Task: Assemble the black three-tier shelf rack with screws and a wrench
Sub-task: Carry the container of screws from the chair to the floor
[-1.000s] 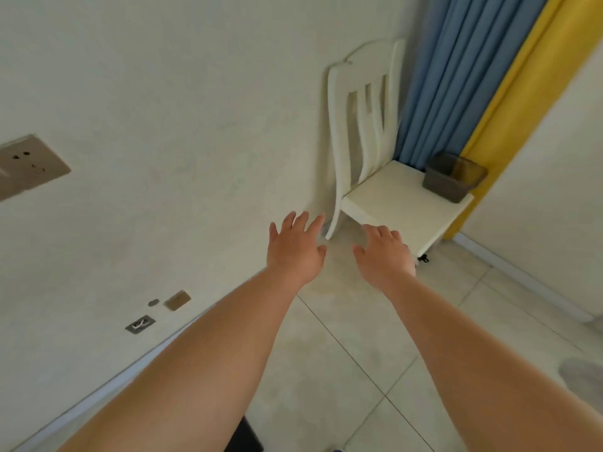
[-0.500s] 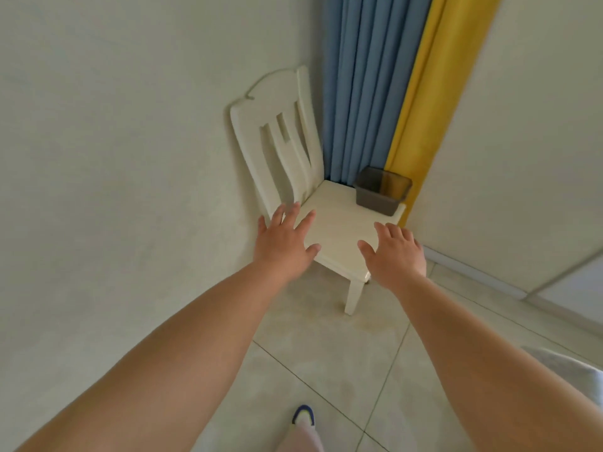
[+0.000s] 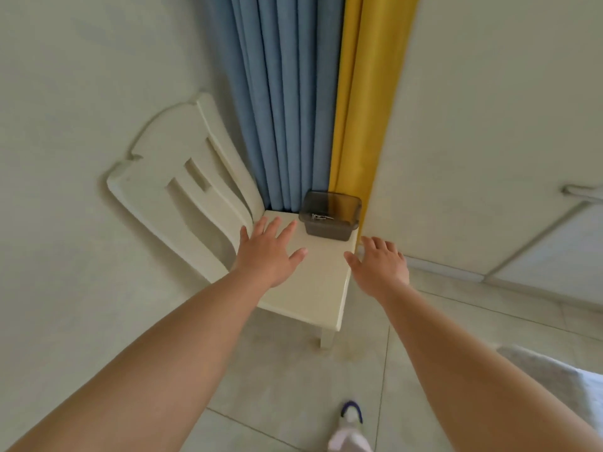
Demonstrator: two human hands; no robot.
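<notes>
Both of our hands reach forward with fingers spread, holding nothing: left hand (image 3: 269,252) over the chair (image 3: 306,288) seat at frame centre, right hand (image 3: 380,265) just past its right edge. Over the last second we have closed on the chair, and the dark tub (image 3: 329,218) above centre now shows small metal pieces inside, likely the screws. No shelf rack is visible; we judge fetching hardware comes first.

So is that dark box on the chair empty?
Not empty. The dark box stands open, no lid, with small metal pieces, likely screws, lying inside.
</notes>
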